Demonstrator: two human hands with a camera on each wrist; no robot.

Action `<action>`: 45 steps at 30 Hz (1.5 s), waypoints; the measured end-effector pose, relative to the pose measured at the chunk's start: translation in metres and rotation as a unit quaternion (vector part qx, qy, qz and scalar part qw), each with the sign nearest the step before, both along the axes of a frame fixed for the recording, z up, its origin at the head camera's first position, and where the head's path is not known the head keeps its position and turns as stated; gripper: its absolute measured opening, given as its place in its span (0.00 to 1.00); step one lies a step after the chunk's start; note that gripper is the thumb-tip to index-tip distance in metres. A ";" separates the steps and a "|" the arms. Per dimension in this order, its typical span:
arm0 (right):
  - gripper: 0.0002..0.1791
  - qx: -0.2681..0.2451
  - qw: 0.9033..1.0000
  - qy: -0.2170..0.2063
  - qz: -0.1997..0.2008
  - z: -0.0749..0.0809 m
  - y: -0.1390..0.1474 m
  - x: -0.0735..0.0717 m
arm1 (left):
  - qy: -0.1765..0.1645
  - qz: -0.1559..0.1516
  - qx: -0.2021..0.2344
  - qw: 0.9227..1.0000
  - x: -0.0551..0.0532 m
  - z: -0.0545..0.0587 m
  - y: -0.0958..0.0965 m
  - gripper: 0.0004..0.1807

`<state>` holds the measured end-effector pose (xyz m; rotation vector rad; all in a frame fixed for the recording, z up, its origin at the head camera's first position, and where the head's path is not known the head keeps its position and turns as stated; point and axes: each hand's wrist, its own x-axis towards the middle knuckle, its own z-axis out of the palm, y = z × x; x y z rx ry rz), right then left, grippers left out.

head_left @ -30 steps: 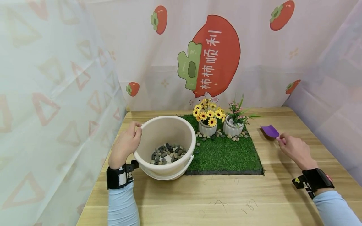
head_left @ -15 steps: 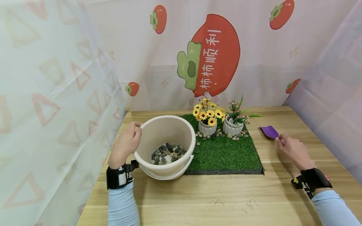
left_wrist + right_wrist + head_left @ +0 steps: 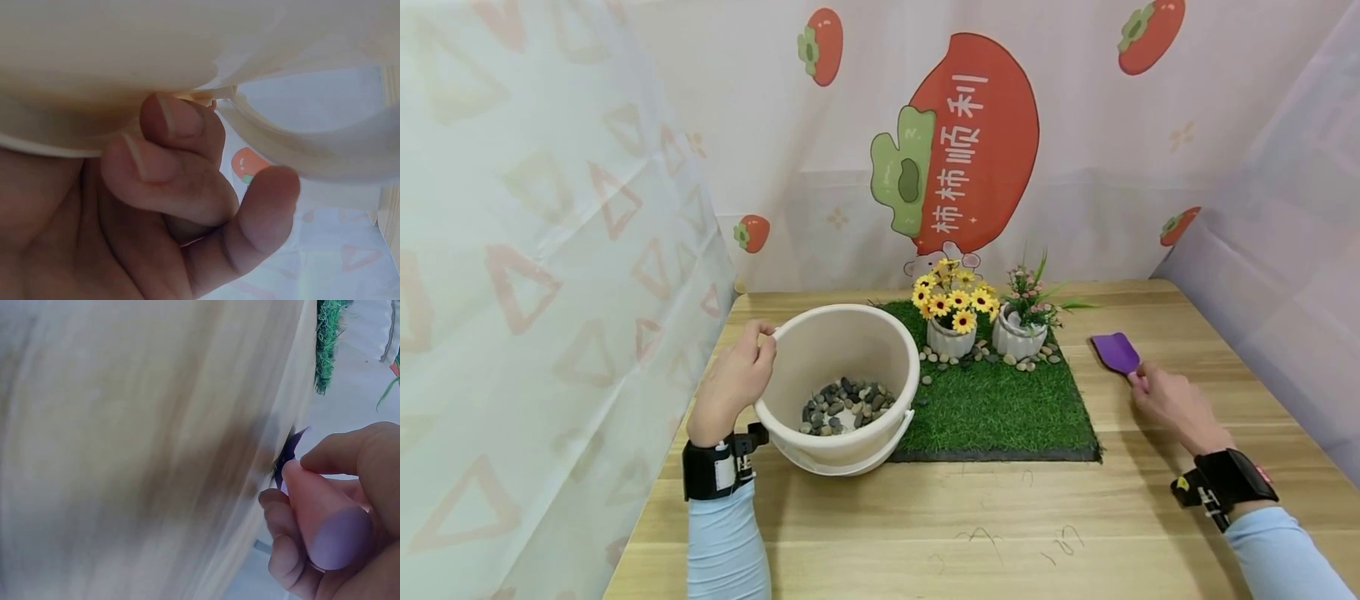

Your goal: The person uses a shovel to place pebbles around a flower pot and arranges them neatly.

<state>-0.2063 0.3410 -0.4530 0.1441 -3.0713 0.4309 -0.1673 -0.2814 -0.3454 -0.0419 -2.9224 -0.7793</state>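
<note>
A cream bucket [image 3: 842, 450] stands tilted at the left of the table, with grey and tan pebbles [image 3: 842, 406] across its bottom. My left hand [image 3: 732, 379] grips its rim from the left; the left wrist view shows curled fingers [image 3: 181, 181] under the rim, near the bucket's handle [image 3: 300, 140]. Over at the right, my right hand [image 3: 1180, 408] grips the pink handle [image 3: 319, 509] of a small shovel, whose purple blade [image 3: 1117, 353] points away to the far left. In the right wrist view the fingers wrap around that handle, and the blade is mostly hidden.
Right of the bucket lies a square of artificial grass [image 3: 1000, 408]. Toward its back stand a pot of yellow flowers [image 3: 951, 338] and a pot of pink flowers [image 3: 1019, 337], with small stones [image 3: 1026, 365] about their bases. Dark thin strands lie on the front tabletop [image 3: 970, 508].
My right hand has shifted slightly left and toward me, and the shovel has turned a little in it. The left hand and the bucket look the same.
</note>
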 end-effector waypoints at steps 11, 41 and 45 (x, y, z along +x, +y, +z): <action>0.12 0.000 1.000 -0.017 0.006 -0.001 -0.001 -0.003 | -0.005 -0.007 -0.004 1.000 -0.001 0.004 -0.001 0.22; 0.27 0.005 0.985 0.105 0.134 0.098 -0.136 0.003 | -0.008 0.024 -0.003 1.000 0.032 0.013 0.022 0.31; 0.25 -0.028 0.978 0.102 0.178 0.104 -0.169 0.004 | 0.002 0.043 -0.001 0.999 0.040 0.013 0.023 0.32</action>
